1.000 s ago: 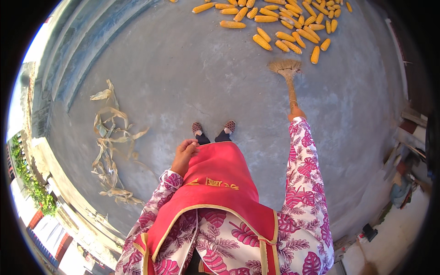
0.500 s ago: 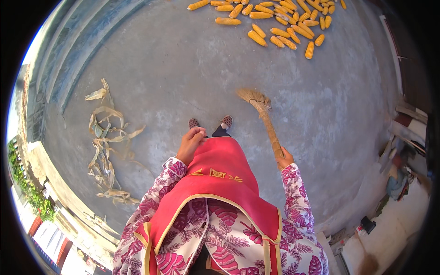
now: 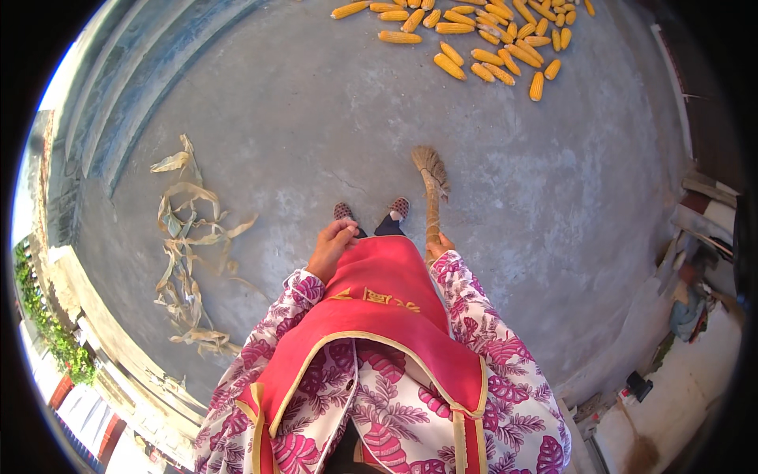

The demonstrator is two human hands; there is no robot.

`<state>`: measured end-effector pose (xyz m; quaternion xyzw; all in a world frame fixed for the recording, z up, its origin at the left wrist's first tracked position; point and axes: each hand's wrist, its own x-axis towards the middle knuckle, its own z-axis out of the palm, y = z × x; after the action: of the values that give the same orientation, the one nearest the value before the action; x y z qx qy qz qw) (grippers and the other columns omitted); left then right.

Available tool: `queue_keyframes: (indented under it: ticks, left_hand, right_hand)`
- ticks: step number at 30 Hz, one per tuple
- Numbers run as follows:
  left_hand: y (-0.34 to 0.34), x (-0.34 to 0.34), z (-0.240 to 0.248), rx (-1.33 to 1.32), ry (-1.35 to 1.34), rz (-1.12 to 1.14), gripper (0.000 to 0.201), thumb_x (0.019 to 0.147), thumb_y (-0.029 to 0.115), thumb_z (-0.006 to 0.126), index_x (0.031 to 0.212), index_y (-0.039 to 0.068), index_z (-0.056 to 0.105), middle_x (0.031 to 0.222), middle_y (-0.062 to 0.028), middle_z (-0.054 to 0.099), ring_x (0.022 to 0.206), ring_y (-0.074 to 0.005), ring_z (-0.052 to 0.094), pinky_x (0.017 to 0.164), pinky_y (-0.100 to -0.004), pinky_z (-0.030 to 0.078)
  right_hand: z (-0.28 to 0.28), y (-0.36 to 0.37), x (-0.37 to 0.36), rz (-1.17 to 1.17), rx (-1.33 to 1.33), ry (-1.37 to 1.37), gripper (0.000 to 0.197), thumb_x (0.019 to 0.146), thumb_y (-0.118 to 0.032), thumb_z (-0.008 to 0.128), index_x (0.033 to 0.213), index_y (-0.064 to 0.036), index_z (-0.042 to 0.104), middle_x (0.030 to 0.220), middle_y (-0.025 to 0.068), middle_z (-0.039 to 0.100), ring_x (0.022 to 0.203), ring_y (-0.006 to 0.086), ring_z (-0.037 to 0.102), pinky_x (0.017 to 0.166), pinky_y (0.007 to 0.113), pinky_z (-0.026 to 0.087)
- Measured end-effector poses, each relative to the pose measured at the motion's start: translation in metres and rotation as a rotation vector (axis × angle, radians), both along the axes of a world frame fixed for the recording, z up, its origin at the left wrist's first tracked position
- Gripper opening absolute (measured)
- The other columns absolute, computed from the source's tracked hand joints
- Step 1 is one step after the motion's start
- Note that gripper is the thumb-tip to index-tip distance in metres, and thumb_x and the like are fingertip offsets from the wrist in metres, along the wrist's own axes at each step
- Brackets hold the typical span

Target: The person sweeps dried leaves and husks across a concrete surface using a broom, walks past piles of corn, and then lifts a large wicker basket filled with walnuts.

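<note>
My right hand [image 3: 440, 246] is wrapped round the handle of a short straw hand broom [image 3: 433, 207], close to the right edge of my red apron [image 3: 387, 272]. The broom points away from me, its bristle head beyond my feet and slightly to their right. My left hand [image 3: 332, 248] hangs in front of the apron's left side with its fingers curled in and nothing visible in them. To the left, a strip of dry corn husks [image 3: 187, 237] lies scattered on the concrete floor [image 3: 316, 118], apart from the broom.
Several yellow corn cobs [image 3: 489, 39] lie spread at the far right. Concrete steps [image 3: 134, 87] rise at the far left. A low ledge with green plants [image 3: 59, 336] runs along the left. Assorted clutter [image 3: 688, 308] lines the right wall. My shoes [image 3: 399, 207] stand in the middle.
My right hand has brought the broom leftward, closer to the apron, and the broom now stands more straight ahead. The left hand stays curled in nearly the same place.
</note>
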<state>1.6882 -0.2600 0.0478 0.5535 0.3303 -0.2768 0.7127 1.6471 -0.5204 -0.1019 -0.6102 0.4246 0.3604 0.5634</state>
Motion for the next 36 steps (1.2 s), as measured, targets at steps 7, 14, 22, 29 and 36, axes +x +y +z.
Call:
queue_keyframes:
  ticks: [7,14,22,29,36]
  left_hand:
    - [0.035,-0.011,0.002,0.005,-0.014,0.05,0.019,0.077,0.015,0.045,0.09,0.002,0.049,0.082,-0.0044,0.051,0.068,-0.0093,0.048,0.062,-0.0213,0.04]
    - [0.066,-0.01,0.009,0.014,-0.044,0.111,0.018,0.077,0.014,0.046,0.089,0.002,0.05,0.079,-0.003,0.051,0.065,-0.0085,0.047,0.06,-0.0203,0.04]
    - [0.089,-0.031,-0.001,0.019,0.0,0.131,0.018,0.077,0.015,0.046,0.088,0.002,0.052,0.077,-0.0028,0.051,0.064,-0.0077,0.046,0.059,-0.0197,0.039]
    - [0.11,-0.045,-0.007,-0.004,0.039,0.229,0.019,0.077,0.016,0.047,0.09,0.002,0.051,0.078,-0.0036,0.051,0.065,-0.0074,0.046,0.06,-0.0201,0.039]
    - [0.137,-0.061,-0.014,0.036,0.063,0.275,0.022,0.077,0.017,0.047,0.092,0.001,0.049,0.082,-0.0047,0.051,0.067,-0.009,0.047,0.062,-0.0212,0.039]
  right_hand:
    - [0.051,0.09,0.023,0.49,0.513,0.128,0.059,0.067,-0.001,0.047,0.122,-0.0073,0.025,0.078,0.01,0.053,0.053,0.0144,0.05,0.045,0.027,0.043]
    - [0.067,0.098,0.014,0.243,0.403,0.04,0.061,0.068,0.0,0.047,0.122,-0.0074,0.022,0.068,0.0093,0.051,0.047,0.0157,0.049,0.04,0.028,0.042]
    - [0.054,0.046,0.063,-0.056,0.083,-0.101,0.038,0.067,-0.009,0.047,0.104,-0.0077,0.037,0.059,0.0109,0.048,0.043,0.0179,0.048,0.033,0.029,0.04]
    - [0.007,0.07,0.097,-0.073,0.098,-0.032,0.025,0.067,-0.013,0.048,0.089,-0.0058,0.039,0.057,0.0115,0.047,0.041,0.0204,0.047,0.033,0.031,0.04]
    - [-0.01,0.217,0.017,0.622,0.187,-0.013,0.06,0.068,-0.005,0.048,0.121,-0.0076,0.02,0.062,0.0109,0.05,0.045,0.0182,0.049,0.038,0.03,0.041]
